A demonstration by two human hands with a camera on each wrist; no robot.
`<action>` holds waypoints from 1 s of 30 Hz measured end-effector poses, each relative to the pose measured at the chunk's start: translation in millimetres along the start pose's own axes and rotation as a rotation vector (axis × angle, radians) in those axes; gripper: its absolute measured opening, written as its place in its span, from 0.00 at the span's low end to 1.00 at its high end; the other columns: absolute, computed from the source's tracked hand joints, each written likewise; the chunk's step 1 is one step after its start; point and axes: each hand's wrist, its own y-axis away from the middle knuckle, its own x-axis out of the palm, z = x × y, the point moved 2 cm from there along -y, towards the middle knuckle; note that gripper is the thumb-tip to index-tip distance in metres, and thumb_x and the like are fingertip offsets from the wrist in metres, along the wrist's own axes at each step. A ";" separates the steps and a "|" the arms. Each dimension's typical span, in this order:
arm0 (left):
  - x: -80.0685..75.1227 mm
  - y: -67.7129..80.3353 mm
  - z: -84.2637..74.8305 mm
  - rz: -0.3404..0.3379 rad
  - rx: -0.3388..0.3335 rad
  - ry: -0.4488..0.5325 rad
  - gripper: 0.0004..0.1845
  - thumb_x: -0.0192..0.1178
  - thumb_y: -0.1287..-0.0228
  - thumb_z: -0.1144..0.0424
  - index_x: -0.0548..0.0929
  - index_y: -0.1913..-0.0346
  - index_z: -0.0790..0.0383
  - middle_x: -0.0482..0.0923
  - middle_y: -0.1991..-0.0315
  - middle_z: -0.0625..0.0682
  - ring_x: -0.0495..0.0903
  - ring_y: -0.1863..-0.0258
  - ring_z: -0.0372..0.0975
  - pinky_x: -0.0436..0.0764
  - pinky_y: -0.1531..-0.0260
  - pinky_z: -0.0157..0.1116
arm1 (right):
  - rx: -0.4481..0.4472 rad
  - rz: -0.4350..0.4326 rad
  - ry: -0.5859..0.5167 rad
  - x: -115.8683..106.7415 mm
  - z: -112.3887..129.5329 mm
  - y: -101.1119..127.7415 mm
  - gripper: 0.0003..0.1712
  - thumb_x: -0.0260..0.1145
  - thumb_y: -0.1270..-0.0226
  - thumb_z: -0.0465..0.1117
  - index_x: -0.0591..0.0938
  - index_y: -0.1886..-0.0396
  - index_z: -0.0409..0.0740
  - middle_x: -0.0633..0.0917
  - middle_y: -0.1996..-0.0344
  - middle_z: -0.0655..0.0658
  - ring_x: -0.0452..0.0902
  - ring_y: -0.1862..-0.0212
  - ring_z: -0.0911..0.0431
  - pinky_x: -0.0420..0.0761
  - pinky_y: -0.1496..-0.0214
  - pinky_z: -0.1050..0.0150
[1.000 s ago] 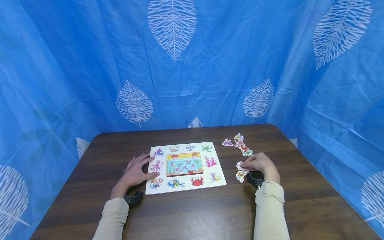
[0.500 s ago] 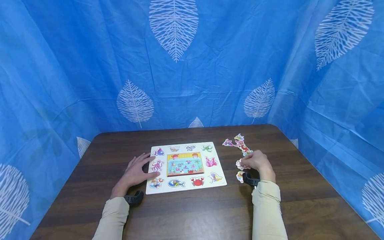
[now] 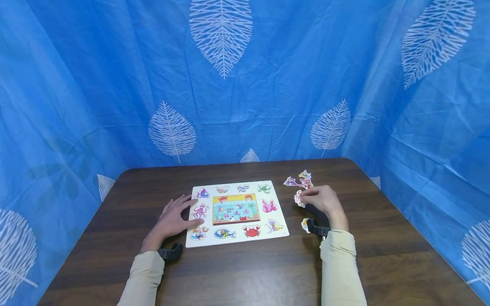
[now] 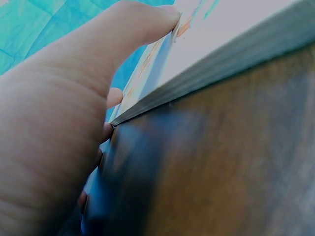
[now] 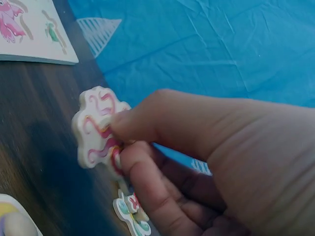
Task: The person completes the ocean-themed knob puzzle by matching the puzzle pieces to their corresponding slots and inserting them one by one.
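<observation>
A white puzzle board (image 3: 239, 242) printed with sea animals lies on the table. My left hand (image 3: 174, 219) rests at its left edge, fingers spread, with the thumb (image 4: 152, 22) on the board's face. Between thumb and fingers my right hand (image 3: 325, 202) pinches an octopus puzzle piece (image 5: 96, 120), lifted off the table right of the board. In the head view this octopus piece (image 3: 298, 199) shows only partly past the fingertips. A turtle piece (image 5: 130, 216) lies behind the right hand in the right wrist view.
Several loose fish-shaped pieces (image 3: 291, 182) lie beyond the right hand. Another knobbed piece (image 3: 305, 225) sits beside the right wrist strap, partly hidden. The dark wooden table (image 3: 245, 272) ends at a blue leaf-patterned curtain (image 3: 245, 106).
My right hand has picked up the octopus piece and moved it up and left, toward the board. The left hand stays where it was.
</observation>
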 end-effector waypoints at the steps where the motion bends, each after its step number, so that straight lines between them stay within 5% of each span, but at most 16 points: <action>1: 0.1 0.0 0.0 0.000 -0.001 0.000 0.49 0.70 0.43 0.34 0.70 0.24 0.58 0.60 0.21 0.66 0.52 0.20 0.62 0.44 0.23 0.65 | -0.003 -0.006 -0.003 0.7 1.6 -0.5 0.14 0.73 0.35 0.43 0.91 0.54 0.40 0.90 0.54 0.36 0.82 0.52 0.44 0.82 0.49 0.48; 17: 0.6 -0.6 1.0 -0.005 0.004 0.000 0.49 0.70 0.43 0.34 0.71 0.24 0.57 0.60 0.21 0.65 0.52 0.20 0.62 0.44 0.23 0.65 | -0.089 -0.040 -0.026 17.7 32.4 -7.7 0.13 0.75 0.35 0.42 0.92 0.54 0.43 0.92 0.59 0.40 0.84 0.59 0.49 0.81 0.62 0.63; 30: 1.4 0.0 0.9 -0.013 0.017 -0.001 0.48 0.71 0.43 0.35 0.71 0.25 0.58 0.60 0.22 0.65 0.53 0.21 0.63 0.45 0.23 0.66 | -0.208 -0.040 -0.083 38.7 58.0 -7.9 0.11 0.74 0.35 0.38 0.92 0.54 0.41 0.91 0.60 0.41 0.84 0.64 0.54 0.85 0.62 0.62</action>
